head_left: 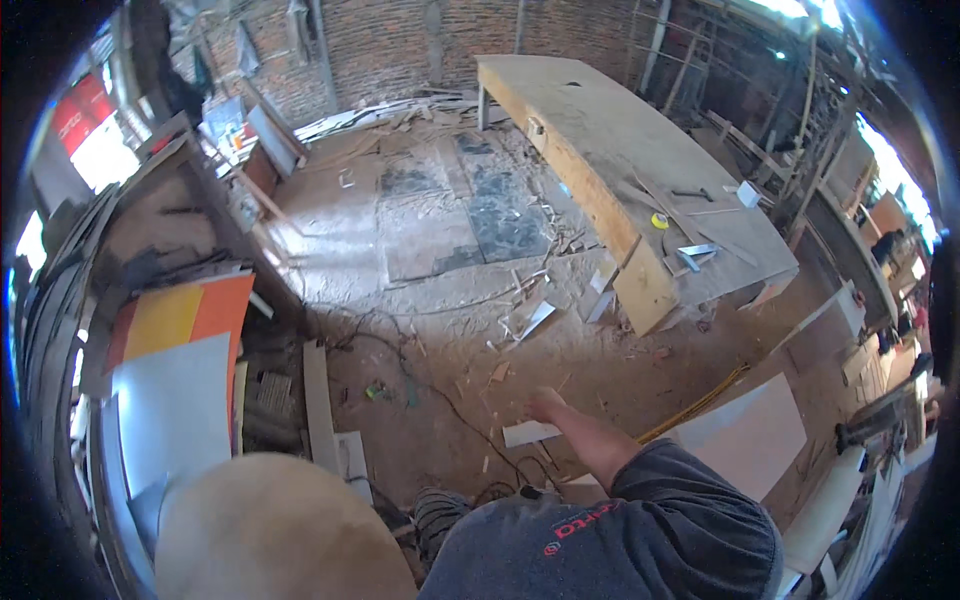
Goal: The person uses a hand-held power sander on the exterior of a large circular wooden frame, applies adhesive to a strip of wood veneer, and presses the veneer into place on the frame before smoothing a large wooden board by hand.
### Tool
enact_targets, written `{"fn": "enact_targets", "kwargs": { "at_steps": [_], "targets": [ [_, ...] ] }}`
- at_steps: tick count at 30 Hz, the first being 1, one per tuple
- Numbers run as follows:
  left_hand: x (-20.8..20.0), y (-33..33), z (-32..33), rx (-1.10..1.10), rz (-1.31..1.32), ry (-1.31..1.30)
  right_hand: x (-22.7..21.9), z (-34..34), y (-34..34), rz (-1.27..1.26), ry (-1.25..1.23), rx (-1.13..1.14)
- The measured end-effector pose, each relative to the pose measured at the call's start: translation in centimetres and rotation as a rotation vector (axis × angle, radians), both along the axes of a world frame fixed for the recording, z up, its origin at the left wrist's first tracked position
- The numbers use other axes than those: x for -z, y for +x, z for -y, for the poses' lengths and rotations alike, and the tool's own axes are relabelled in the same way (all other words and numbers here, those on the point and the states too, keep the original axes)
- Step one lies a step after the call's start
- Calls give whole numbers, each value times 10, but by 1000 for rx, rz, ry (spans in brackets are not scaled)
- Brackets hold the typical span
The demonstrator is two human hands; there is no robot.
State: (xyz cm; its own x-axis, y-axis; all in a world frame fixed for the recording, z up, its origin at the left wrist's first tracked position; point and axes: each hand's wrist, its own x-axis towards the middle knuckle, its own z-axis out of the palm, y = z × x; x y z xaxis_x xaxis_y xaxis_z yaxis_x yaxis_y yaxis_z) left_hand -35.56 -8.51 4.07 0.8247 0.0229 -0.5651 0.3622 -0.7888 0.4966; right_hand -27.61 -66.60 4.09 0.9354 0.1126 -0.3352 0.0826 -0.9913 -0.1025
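My right hand reaches forward over the littered floor, its bare forearm coming out of a dark sleeve. Its fingers are bunched together in the picture and too small to make out, so I cannot tell whether they hold anything. Closest to it is a white strip of board, which shows just below the hand; whether they touch is unclear. My left hand is out of view. A large, tan, rounded surface fills the lower left; its kind is unclear.
A long wooden worktable at the right bears a hammer and a yellow tape roll. Glossy panels lean at left. A cable and offcuts lie across the floor. A pale sheet lies at right.
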Motion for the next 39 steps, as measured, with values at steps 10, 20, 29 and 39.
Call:
{"fn": "enact_targets", "kwargs": {
  "at_steps": [10,20,29,39],
  "targets": [
    [35,305,49,330,-95,136,-6,24,146,-29,114,506],
    [-45,807,166,225,314,-240,113,30,26,-677,193,1005],
    [-13,968,337,565,255,51,142,255,363,-313,247,1024],
    [-6,1111,578,730,-14,101,-71,529,903,520,551,966]
  ]
}}
